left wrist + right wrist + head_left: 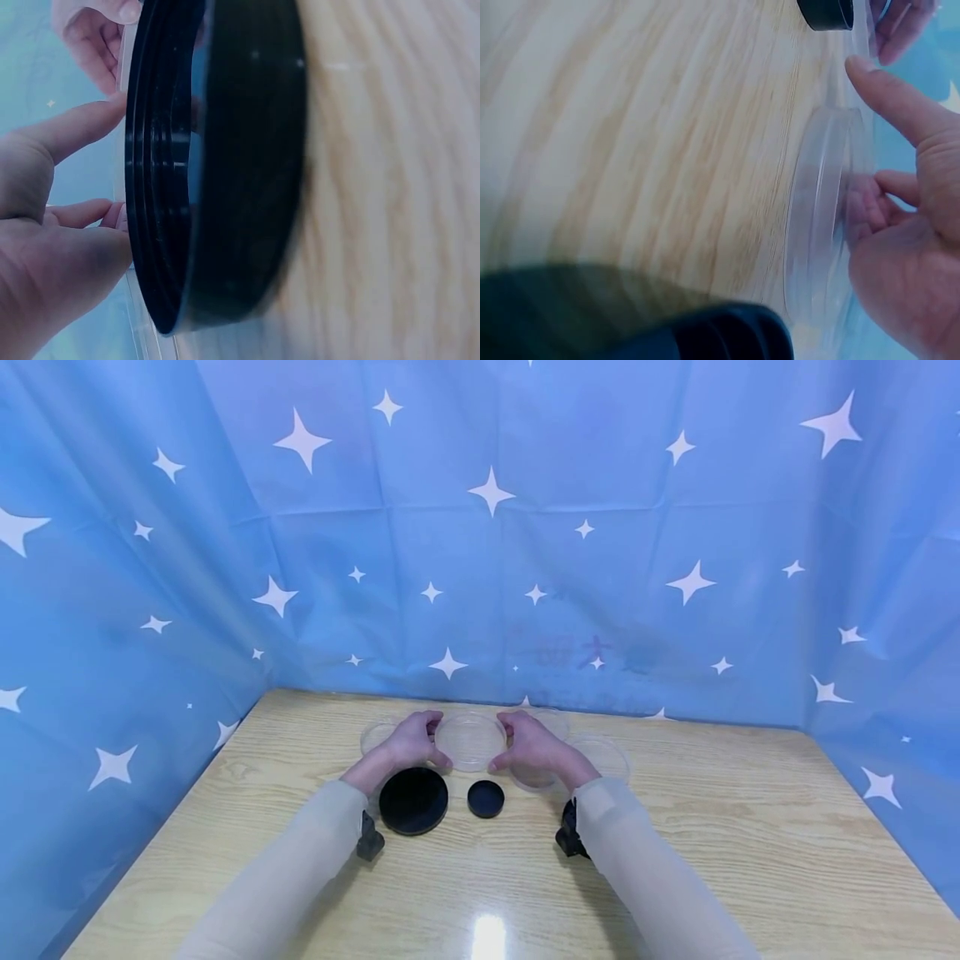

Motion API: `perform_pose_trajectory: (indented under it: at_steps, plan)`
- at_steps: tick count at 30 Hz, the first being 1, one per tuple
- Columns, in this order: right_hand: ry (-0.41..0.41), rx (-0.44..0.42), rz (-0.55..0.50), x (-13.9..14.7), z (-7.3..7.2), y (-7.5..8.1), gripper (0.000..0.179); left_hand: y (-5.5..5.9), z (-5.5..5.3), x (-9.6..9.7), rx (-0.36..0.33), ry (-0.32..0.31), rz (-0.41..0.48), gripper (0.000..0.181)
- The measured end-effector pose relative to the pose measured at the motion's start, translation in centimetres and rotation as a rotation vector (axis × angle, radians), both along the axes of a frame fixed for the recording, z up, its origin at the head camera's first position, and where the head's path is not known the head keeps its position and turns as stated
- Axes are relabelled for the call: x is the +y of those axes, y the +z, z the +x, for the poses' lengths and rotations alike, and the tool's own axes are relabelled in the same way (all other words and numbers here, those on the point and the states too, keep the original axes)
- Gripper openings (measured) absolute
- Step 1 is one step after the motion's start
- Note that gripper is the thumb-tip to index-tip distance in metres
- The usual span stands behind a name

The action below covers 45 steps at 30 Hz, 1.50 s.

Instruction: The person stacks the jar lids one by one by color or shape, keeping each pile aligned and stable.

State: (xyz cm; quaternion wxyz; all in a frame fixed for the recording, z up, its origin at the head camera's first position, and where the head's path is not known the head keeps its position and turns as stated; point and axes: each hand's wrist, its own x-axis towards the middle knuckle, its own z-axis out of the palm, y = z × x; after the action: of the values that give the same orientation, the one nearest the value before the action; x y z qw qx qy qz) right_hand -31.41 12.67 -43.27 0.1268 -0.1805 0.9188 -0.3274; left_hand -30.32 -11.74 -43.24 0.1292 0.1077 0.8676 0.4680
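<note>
Both hands are at opposite sides of a clear round dish point(470, 743) near the table's back edge. My left hand point(412, 740) holds its left rim, thumb in front and fingers behind. On the right rim, my right hand point(534, 745) holds it the same way. A large black round dish point(414, 802), hollow with a stepped rim in the left wrist view, lies just below the left hand and hides part of its grip there. Between the forearms sits a small black round piece point(486, 798). Under the right hand lies another clear dish point(817, 217).
More clear round dishes stand around: one left of the left hand point(375, 732), one behind the right hand point(555, 722) and one right of the right wrist point(609, 758). The wooden table point(750, 827) ends at a blue star-patterned curtain point(615, 610).
</note>
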Motion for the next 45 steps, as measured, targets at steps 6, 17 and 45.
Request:
perform_pose_trajectory:
  at_steps: [6,17,45]
  plan:
    - [0.005,0.007,0.001,-0.1,0.0,-0.1,0.095,0.1,0.0,-0.2,0.001,-0.001,-0.009,0.093]
    - [-0.023,-0.029,0.004,-0.1,0.2,0.3,0.097,0.1,-0.1,-0.2,0.006,-0.009,-0.004,0.092]
    - [-0.042,0.038,-0.088,0.7,0.8,1.0,0.099,0.6,0.6,-0.3,-0.003,-0.006,0.192,0.089]
